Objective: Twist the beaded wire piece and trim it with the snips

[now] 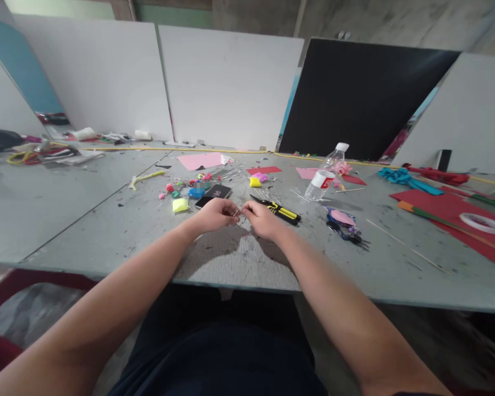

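A small thin piece [236, 212], too small to identify, is pinched closed between left hand [214, 214] and right hand [263, 219] above the table [107, 231]. Fine fingertip control is judged necessary next.

Matt, scuffed grey table [107, 231]; clear glossy plastic bottle [324, 176]; red paper sheets [449, 212].

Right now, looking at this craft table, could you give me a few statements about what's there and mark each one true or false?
1. The left hand and right hand meet over a small thin piece. True.
2. The plastic bottle has a blue cap. False: the cap is white.
3. A black and yellow tool lies just beyond the right hand. True.
4. The tape roll lies on green paper. False: it lies on red paper.
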The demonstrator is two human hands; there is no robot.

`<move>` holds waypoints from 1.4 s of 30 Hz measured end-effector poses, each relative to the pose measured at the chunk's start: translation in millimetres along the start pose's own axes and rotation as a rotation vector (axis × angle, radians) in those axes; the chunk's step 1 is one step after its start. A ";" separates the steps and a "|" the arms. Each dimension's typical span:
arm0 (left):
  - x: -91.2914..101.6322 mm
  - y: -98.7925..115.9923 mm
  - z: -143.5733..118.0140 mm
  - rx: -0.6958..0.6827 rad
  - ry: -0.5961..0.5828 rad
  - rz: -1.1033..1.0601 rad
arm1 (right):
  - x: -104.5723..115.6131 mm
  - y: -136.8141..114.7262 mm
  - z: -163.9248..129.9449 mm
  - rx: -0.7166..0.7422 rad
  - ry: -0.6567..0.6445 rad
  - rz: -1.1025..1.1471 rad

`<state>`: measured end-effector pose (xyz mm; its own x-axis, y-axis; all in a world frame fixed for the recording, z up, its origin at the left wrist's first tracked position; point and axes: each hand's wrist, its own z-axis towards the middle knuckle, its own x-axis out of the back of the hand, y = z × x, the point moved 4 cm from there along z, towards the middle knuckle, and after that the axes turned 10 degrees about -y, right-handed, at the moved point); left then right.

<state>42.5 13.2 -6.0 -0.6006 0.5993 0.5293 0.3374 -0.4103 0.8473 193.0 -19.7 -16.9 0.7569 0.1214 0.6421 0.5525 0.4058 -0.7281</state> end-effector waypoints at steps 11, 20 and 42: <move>-1.0 12.1 -0.6 -0.112 -0.014 0.133 | 4.2 5.7 -2.4 -0.003 -0.197 0.294; 0.8 15.7 -1.3 -0.182 0.011 0.231 | 9.5 3.9 -9.0 -0.107 -0.220 0.576; -3.2 16.3 -3.7 -0.150 0.043 -0.046 | 20.4 -1.6 -6.9 0.025 0.106 0.513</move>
<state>47.2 2.1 5.9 -0.6448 0.5909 0.4848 0.1984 -0.4831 0.8528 210.0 -24.2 -4.2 0.9600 0.2181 0.1756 0.0940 0.3396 -0.9358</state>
